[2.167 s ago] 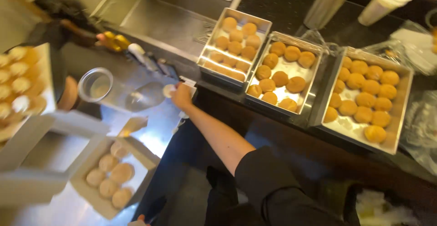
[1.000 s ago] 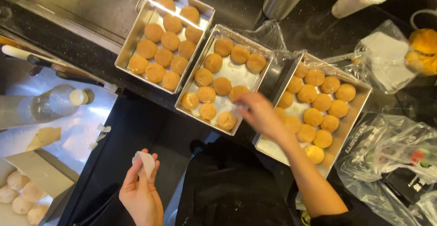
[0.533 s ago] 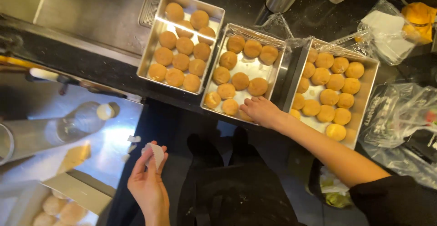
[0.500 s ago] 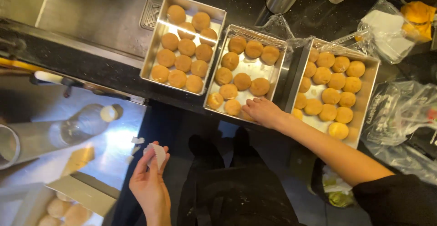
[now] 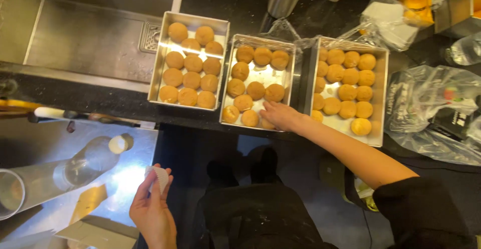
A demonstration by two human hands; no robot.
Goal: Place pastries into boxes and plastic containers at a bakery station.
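Reaching into the middle tray (image 5: 295,73), the right hand (image 5: 280,116) closes its fingers on a golden bun (image 5: 267,124) at the near edge; the left hand (image 5: 153,211) pinches a white paper cup (image 5: 160,177) beside a plastic bottle (image 5: 85,161). Two fuller trays (image 5: 223,63) (image 5: 383,93) flank it.

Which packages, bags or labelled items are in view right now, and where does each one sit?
Clear plastic bag: right of the trays, crumpled, a dark printed packet inside.
Clear plastic bag: top right, holding something white and orange.
Cardboard box: bottom left, tan, partly cut off.
Plastic bottle: lying at left, clear with a white cap.
Screens or signs: none.
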